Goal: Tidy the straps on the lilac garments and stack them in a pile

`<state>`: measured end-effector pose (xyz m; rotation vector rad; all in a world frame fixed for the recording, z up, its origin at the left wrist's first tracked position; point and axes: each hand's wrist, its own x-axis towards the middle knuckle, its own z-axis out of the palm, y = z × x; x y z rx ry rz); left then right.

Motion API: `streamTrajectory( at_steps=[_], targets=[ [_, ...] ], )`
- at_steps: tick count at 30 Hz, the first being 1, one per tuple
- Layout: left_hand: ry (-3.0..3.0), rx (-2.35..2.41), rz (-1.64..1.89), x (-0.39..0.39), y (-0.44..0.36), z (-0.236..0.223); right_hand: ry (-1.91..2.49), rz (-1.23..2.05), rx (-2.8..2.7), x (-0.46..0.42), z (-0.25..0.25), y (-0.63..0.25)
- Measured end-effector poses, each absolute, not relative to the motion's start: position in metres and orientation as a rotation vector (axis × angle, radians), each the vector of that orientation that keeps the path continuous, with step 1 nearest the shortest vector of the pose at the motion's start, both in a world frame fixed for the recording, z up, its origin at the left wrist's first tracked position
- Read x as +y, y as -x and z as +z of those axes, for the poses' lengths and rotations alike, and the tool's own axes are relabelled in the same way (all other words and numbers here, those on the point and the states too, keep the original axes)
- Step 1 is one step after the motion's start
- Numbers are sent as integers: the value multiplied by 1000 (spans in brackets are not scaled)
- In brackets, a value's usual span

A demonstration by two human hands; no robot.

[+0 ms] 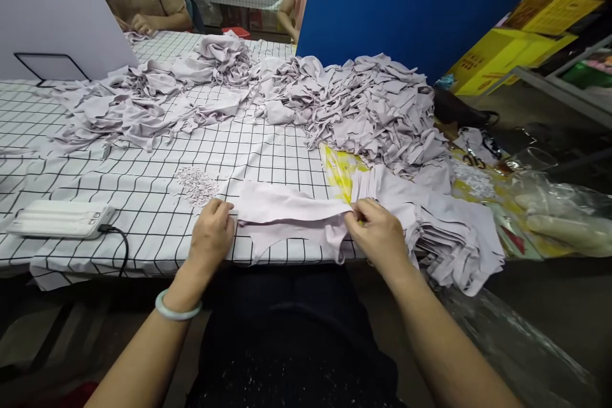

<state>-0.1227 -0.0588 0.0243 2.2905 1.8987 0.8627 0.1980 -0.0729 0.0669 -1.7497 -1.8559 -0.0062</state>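
A pale lilac fabric piece (pixel 291 210) stretches between my two hands at the table's front edge. My left hand (pixel 211 233) is closed on its left end, with a bracelet on the wrist below. At the right end, my right hand (pixel 375 229) pinches the upper edge; a lower layer hangs with curved cut edges. Just beyond my left hand lies a scatter of tiny pale bits (pixel 197 185). Beside my right hand, a layered stack of the same fabric pieces (pixel 444 223) droops over the table edge.
Heaps of loose fabric pieces (pixel 373 108) cover the back of the checked tablecloth (pixel 268 146). A white power bank (pixel 62 219) with a black cable lies at left. Blue (pixel 406 0) and white (pixel 52 13) panels stand behind. Yellow boxes (pixel 507 57) and plastic bags are at right. Other people sit opposite.
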Motion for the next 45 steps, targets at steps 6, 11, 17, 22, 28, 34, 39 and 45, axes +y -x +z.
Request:
streamTrajectory(
  at_steps=[6,11,17,22,28,34,39,45],
  targets=[
    [-2204,1941,717,-51,102,43,1647,129,-1972,-94,80,-210],
    [-2158,2018,364,-10,66,40,1581,92,-2065,-111,59,-218],
    [-1730,1412,756,-35,90,102,1647,-160,-1785,-136,91,-240],
    [-1373,1110,700,-100,129,155,1465,67,-1974,-166,158,-246],
    [-1385,1196,727,-74,132,131,1392,150,-1914,-131,153,-238],
    [-1997,1809,881,-47,117,60,1419,84,-1963,-89,52,-208],
    [-2315,1863,568,-61,93,23,1635,84,-1901,-86,4,-195],
    [-2311,1790,381,-44,115,35,1609,409,-2018,-77,28,-211]
  ],
)
